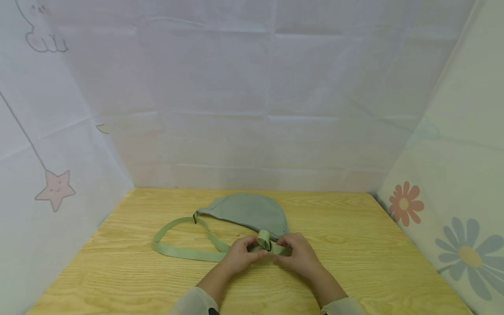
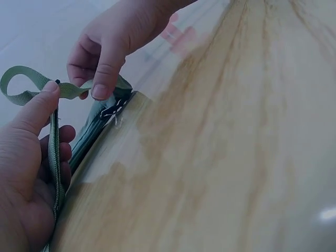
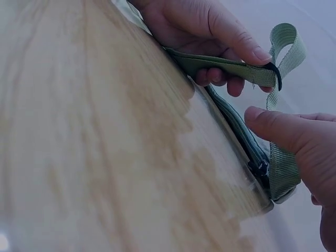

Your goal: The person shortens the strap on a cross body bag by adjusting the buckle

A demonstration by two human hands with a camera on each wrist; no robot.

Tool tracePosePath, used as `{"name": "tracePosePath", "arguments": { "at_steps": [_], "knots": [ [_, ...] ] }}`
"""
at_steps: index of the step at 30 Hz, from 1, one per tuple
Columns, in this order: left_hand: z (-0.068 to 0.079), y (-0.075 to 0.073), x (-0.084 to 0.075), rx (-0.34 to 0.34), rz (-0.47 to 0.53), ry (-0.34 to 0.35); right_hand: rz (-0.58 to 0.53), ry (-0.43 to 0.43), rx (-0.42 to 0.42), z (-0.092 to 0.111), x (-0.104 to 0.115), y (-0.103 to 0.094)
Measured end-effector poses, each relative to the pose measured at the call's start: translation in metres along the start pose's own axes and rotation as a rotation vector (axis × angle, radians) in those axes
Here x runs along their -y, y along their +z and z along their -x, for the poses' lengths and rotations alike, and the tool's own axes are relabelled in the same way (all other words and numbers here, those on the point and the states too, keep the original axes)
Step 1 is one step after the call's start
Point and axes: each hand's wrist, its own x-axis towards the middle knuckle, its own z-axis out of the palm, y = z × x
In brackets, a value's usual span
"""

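Note:
A grey-green crescent-shaped waist bag [image 1: 248, 211] lies on the table, its light green webbing strap [image 1: 183, 252] curving out to the left. My left hand [image 1: 239, 256] pinches the strap at a black slider buckle [image 3: 277, 74], thumb on top and fingers beneath. Above the slider, the webbing stands up in a small loop [image 3: 294, 50]. My right hand [image 1: 300, 256] pinches the strap between the slider and the bag's right end, thumb and fingers on either side. A zipper [image 3: 236, 123] runs along the bag's near edge, seen in the right wrist view.
The wood-grain table [image 1: 130, 271] meets pale printed cloth walls [image 1: 244, 109] at the back and both sides. Near the bag's left end, a second black strap fitting [image 1: 194, 218] shows.

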Motion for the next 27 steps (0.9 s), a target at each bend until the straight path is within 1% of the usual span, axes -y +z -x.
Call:
{"name": "tracePosePath", "arguments": {
  "at_steps": [3,7,9,12,16,22,27],
  "knots": [
    [0.0001,-0.0003,0.0004,-0.009,-0.023,0.006,-0.045,0.053,0.017,-0.0002,-0.0007,-0.0004],
    [0.0007,-0.001,0.0002,-0.008,-0.009,0.005,-0.148,0.126,0.043,-0.0017,-0.0027,-0.0009],
    [0.0009,-0.0012,-0.0004,-0.006,-0.005,0.001,-0.196,0.145,0.053,-0.0026,-0.0038,-0.0012],
    [0.0007,-0.0008,-0.0013,-0.005,-0.019,0.0,-0.255,0.155,0.08,-0.0033,-0.0042,-0.0022],
    [-0.0001,0.0003,-0.002,0.004,-0.046,-0.009,-0.299,0.162,0.118,-0.0028,-0.0026,-0.0034],
    [-0.001,0.0023,-0.0049,0.01,-0.089,-0.017,-0.304,0.171,0.134,-0.0034,-0.0024,-0.0029],
    [-0.0015,0.0039,-0.0061,0.008,-0.133,-0.006,-0.297,0.128,0.137,-0.0029,-0.0026,-0.0029]
  ]
}}
